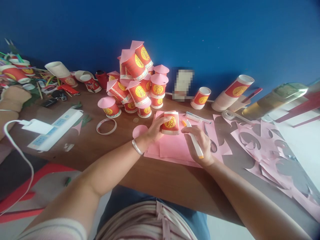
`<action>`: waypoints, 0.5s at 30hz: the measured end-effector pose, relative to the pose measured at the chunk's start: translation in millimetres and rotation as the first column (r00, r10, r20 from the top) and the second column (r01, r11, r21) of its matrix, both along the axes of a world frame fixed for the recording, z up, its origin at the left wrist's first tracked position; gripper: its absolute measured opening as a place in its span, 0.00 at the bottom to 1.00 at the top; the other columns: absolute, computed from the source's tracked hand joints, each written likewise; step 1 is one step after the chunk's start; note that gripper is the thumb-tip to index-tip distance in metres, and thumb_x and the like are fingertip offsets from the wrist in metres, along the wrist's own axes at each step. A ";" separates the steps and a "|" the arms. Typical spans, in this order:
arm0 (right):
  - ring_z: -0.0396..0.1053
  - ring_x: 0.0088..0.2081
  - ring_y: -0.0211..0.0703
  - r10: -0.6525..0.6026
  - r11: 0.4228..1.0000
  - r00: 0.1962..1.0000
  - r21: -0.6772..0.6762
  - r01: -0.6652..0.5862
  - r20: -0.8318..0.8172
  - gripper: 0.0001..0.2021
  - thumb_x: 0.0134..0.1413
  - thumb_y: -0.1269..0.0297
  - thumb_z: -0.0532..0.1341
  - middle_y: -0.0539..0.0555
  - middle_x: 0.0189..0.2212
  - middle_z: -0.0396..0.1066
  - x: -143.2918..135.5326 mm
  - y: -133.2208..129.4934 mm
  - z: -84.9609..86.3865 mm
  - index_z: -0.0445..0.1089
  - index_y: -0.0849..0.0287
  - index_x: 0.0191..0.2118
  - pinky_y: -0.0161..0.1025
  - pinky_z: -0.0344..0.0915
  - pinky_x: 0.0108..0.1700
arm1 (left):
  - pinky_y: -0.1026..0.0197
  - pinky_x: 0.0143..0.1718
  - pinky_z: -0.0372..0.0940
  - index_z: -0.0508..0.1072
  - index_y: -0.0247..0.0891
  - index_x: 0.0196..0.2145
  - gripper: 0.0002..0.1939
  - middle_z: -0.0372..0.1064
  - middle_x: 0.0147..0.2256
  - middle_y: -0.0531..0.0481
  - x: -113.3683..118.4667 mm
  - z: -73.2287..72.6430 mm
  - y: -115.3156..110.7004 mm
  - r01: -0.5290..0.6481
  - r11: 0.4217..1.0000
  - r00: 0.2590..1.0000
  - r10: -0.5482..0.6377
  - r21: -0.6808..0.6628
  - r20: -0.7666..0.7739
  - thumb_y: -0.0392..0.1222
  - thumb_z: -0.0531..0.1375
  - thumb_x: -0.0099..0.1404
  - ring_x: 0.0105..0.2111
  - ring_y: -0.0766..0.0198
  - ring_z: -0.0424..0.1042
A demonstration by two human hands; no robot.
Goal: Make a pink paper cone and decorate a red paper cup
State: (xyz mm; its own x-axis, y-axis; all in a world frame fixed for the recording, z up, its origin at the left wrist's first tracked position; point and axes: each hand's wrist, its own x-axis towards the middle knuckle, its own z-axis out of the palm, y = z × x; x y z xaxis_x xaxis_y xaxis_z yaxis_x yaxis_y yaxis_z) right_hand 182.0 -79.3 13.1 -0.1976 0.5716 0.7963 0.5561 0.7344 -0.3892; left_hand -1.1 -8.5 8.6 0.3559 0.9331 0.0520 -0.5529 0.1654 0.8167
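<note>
**Cup held down on pink paper, pen ready**

The person's left hand (156,128) is wrapped around a red paper cup (171,123) with a gold picture on it. The cup stands upside down on a sheet of pink paper (175,148), in the middle of the brown surface (160,180). The right hand (200,143) is closed around a white pen with an orange tip (193,140). The pen's top end sits just beside the cup.

This looks like the drawing step: the cup is held still so a ring can be drawn around it on the paper. The next move likely calls for a firm left hand, so the cup does not slide, and a pen tip kept close to the cup's rim all the way round.

A pair of scissors (211,141) lies on the paper near the right hand. Behind the cup is a pile of red cups with pink cone hats (137,83). A pink paper circle (139,130) lies by the left wrist. A tape ring (106,126) and a white power strip (53,130) are farther left.
</note>
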 end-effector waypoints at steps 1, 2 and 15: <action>0.76 0.38 0.44 0.001 1.000 1.000 0.013 -0.001 0.020 0.12 0.67 0.74 0.59 0.54 0.39 0.76 0.4 0.3 -1.4 0.69 0.53 0.52 0.41 0.74 0.39 | 0.59 0.42 0.70 0.74 0.39 0.33 0.11 0.72 0.33 0.52 0.5 -1.3 1.1 -0.002 1.000 1.000 0.002 0.011 0.019 0.47 0.70 0.61 0.38 0.61 0.73; 0.76 0.38 0.44 0.002 1.000 0.999 0.027 -0.003 0.044 0.13 0.66 0.74 0.59 0.55 0.39 0.76 0.8 0.7 -2.8 0.69 0.53 0.52 0.42 0.74 0.39 | 0.59 0.42 0.69 0.74 0.38 0.33 0.11 0.72 0.34 0.51 0.8 -2.8 2.3 0.004 1.000 1.000 -0.004 0.020 0.030 0.47 0.69 0.61 0.37 0.62 0.73; 0.76 0.41 0.46 0.071 0.996 0.988 0.047 -0.078 0.138 0.20 0.66 0.76 0.59 0.56 0.41 0.76 -1.5 0.9 -7.0 0.68 0.51 0.59 0.43 0.75 0.41 | 0.55 0.44 0.72 0.75 0.36 0.35 0.15 0.73 0.33 0.50 -1.8 -4.5 -2.0 0.169 0.986 0.983 -0.168 0.005 -0.077 0.51 0.69 0.63 0.34 0.63 0.74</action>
State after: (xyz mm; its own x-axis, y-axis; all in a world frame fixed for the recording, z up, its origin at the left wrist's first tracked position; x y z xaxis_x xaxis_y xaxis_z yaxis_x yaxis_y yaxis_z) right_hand 180.5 -78.5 6.1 -0.3465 0.5098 0.7874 0.5440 0.7931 -0.2741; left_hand -2.9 -10.5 4.0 0.5114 0.8589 0.0291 -0.4539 0.2412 0.8578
